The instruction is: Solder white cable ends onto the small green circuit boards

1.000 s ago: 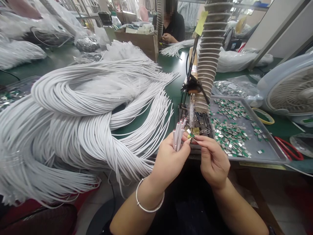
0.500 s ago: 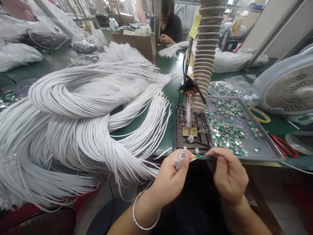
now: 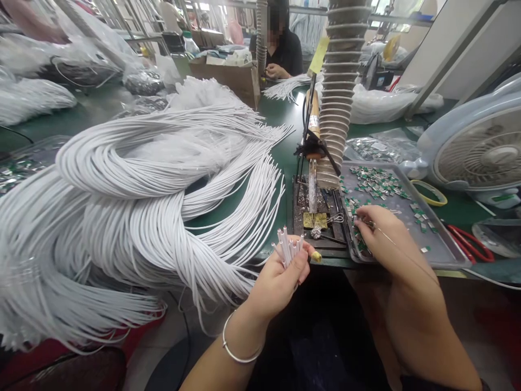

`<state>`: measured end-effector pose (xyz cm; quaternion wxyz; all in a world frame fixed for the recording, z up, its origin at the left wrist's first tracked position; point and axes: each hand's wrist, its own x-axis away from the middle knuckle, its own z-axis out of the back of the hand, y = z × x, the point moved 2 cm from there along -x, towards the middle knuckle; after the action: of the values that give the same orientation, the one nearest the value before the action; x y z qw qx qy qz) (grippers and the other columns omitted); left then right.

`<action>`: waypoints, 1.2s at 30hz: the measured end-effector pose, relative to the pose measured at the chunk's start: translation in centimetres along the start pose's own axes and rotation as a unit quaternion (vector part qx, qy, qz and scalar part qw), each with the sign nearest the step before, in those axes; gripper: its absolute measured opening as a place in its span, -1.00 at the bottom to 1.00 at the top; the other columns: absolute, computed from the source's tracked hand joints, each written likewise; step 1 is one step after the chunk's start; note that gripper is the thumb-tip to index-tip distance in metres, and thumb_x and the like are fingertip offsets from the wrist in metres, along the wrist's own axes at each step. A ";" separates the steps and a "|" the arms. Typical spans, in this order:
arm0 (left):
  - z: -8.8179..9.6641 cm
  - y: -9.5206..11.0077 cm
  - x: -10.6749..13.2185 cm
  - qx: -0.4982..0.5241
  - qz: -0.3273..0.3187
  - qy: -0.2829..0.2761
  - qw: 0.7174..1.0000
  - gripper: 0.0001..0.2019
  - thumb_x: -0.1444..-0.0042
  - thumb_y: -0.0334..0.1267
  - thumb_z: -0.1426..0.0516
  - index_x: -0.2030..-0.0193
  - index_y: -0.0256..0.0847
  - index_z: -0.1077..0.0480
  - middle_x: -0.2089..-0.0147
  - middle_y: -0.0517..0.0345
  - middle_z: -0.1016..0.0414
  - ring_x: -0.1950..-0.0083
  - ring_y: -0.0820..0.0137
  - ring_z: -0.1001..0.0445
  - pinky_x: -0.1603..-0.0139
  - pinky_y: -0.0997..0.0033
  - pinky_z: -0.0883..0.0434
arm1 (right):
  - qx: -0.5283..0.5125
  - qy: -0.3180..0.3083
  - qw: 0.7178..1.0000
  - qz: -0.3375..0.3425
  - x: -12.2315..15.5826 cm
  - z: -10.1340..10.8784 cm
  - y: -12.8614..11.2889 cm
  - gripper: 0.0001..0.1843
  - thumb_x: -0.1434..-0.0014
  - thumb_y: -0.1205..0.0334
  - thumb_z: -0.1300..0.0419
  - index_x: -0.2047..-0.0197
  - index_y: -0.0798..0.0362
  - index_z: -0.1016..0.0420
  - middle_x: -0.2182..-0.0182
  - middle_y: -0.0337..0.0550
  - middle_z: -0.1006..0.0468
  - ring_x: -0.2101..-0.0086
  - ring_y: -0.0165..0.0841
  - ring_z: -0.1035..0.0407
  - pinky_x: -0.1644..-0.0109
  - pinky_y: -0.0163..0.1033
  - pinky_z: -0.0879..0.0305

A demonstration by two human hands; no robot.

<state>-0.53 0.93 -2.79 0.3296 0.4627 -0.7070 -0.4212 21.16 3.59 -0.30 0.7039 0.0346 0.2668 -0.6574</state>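
White cable ends (image 3: 288, 245) stand bunched upright, held by the left fingers (image 3: 300, 271) pressed closed around them. The right fingers (image 3: 363, 224), moved away from that bundle since the last frame, now curl together over green-and-silver clips (image 3: 376, 182) in the metal tray (image 3: 445, 262) at two o'clock; whether they pinch a clip cannot be told. Soldering iron (image 3: 312, 184) stands at twelve o'clock.

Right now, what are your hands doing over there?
Left hand: gripping white cables. Right hand: over tray, at metal clips. Soldering iron standing left of tray.

green workbench (image 3: 280, 117), tiled floor (image 3: 140, 364)
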 end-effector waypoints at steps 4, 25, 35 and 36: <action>-0.1 0.0 -0.1 0.061 -0.006 0.018 0.998 -0.70 -0.08 -0.03 -0.20 0.26 -0.20 -0.28 0.29 0.20 -0.43 0.60 0.67 -0.13 0.52 0.51 -0.09 | 0.009 -0.034 0.999 0.016 -0.3 -0.6 0.0 -0.83 -0.15 0.28 -0.01 0.27 0.06 -0.41 0.36 -0.07 -0.44 0.30 -0.23 -0.37 0.22 -0.15 -0.31; -0.6 -0.7 -0.7 0.043 0.020 0.102 0.994 -0.72 -0.06 -0.07 -0.22 0.30 -0.25 -0.30 0.60 0.42 -0.09 0.62 0.64 -0.03 0.57 0.58 -0.02 | -0.212 0.115 0.970 0.039 4.0 0.7 -5.6 -0.92 -0.20 0.36 -0.10 0.28 0.00 -0.40 0.41 -0.23 -0.44 0.38 -0.39 -0.37 0.27 -0.25 -0.34; -1.4 0.6 -0.4 -0.010 0.032 0.088 0.996 -0.80 -0.09 -0.18 -0.17 0.25 -0.26 -0.30 0.67 0.42 -0.13 0.63 0.60 -0.05 0.56 0.53 -0.07 | -0.342 0.079 0.936 0.010 4.5 -1.8 -7.9 -0.88 -0.19 0.38 -0.11 0.20 0.01 -0.39 0.31 -0.18 -0.46 0.42 -0.43 -0.42 0.36 -0.27 -0.44; -1.4 0.8 -0.4 -0.020 0.027 0.090 0.995 -0.81 -0.09 -0.20 -0.17 0.24 -0.26 -0.31 0.67 0.42 -0.14 0.63 0.59 -0.05 0.54 0.52 -0.10 | -0.345 0.080 0.935 0.011 4.5 -1.9 -7.9 -0.88 -0.19 0.38 -0.11 0.20 0.01 -0.39 0.31 -0.18 -0.46 0.42 -0.43 -0.42 0.36 -0.27 -0.45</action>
<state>0.51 1.03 -1.53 0.4125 0.4727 -0.6784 -0.3824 13.03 -0.77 -1.39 0.6557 -0.1552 0.5323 -0.5125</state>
